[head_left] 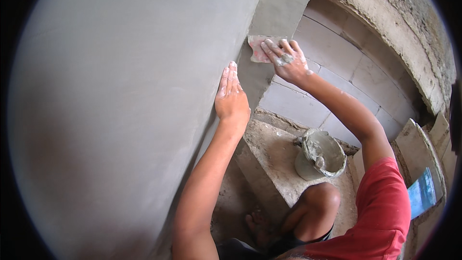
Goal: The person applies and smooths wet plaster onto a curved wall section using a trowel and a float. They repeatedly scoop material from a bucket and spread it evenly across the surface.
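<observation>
Right hand (290,63) clamps fingers on the scraper (258,49); keep its edge even on the plaster (280,10). Left hand (233,102): fingers together.

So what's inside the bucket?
The bucket has grey paste inside. A small rounded thing shows by the near rim, but I can't tell what it is. Whatever lies under the paste is covered.
</observation>
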Motion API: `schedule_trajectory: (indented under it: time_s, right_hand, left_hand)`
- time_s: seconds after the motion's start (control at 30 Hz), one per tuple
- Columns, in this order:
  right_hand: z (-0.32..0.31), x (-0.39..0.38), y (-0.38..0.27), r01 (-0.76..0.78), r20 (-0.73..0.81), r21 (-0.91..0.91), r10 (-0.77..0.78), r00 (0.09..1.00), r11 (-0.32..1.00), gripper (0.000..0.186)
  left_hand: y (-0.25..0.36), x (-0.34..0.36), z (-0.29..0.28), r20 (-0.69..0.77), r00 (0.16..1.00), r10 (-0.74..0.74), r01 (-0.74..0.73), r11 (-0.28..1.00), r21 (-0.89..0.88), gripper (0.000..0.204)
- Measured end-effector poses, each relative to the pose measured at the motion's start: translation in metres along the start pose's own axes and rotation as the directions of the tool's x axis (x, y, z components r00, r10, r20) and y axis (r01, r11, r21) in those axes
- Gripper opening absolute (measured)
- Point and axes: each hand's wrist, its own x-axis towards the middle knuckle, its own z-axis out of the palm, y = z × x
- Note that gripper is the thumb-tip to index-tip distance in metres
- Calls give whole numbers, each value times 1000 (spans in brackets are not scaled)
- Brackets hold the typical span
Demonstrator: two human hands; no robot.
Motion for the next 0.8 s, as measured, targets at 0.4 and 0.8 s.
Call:
schedule_trajectory:
  time_s: [0.4,0.8]
  right_hand:
    - [-6,94,109,-285,-237,-192,237,942,939,52]
    - [-16,18,19,-42,-131,12,43,990,999,66]
  left_hand:
    - [2,1,7,-51,999,-13,15,1000,27,65]
    - [1,2,2,-3,1000,-18,18,1000,14,68]
